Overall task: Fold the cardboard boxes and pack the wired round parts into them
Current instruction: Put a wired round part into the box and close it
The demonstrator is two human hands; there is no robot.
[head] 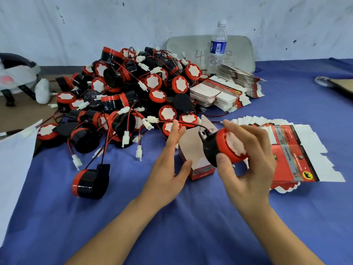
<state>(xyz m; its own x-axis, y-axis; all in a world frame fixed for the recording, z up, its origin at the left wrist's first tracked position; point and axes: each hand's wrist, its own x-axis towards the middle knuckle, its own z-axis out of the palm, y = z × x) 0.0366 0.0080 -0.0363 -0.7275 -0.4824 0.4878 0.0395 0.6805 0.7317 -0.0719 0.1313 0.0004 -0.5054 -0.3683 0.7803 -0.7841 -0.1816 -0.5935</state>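
- The wired round part (224, 144), a black body with a red rim and a white face, is held tilted just above the open top of the box, black end towards the opening.
- The right hand (252, 169) grips it, thumb on the black body and fingers curled over the red rim.
- Its thin wire trails left over the box towards a white plug, though that may belong to another part.
- The folded cardboard box (193, 150) stands upright on the blue cloth (191, 236), top flaps raised.
- The left hand (168, 169) lies against the box's left wall, fingers nearly straight, thumb touching its lower front corner.
- A loose part (89, 181) lies alone on the cloth to the left.
- Behind is a big pile of parts (133, 87).
- Flat box blanks (298, 155) fan out to the right; stacked blanks (217, 92) and a water bottle (218, 43) stand farther back.
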